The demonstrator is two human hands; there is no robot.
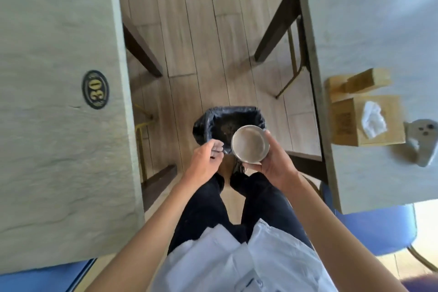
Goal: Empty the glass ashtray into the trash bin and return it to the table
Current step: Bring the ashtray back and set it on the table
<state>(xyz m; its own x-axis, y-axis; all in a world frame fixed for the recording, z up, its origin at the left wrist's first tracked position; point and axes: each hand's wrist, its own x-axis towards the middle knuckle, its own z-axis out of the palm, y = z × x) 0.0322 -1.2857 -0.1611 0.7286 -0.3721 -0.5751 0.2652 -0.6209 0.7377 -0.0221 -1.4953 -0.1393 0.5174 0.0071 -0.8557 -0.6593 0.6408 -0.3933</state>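
My right hand holds the round glass ashtray upright from below, above the near right corner of the trash bin. The ashtray's inside looks pale and bare. The bin stands on the wooden floor between two tables, lined with a black bag, with dark bits of waste at its bottom. My left hand hangs at the bin's near edge with fingers curled; its fingertips seem to pinch something small and pale, too blurred to name.
A stone-look table with an oval number plate fills the left. The right table carries a wooden tissue box, wooden blocks and a grey figure. Blue chair seats sit near both tables; table legs flank the aisle.
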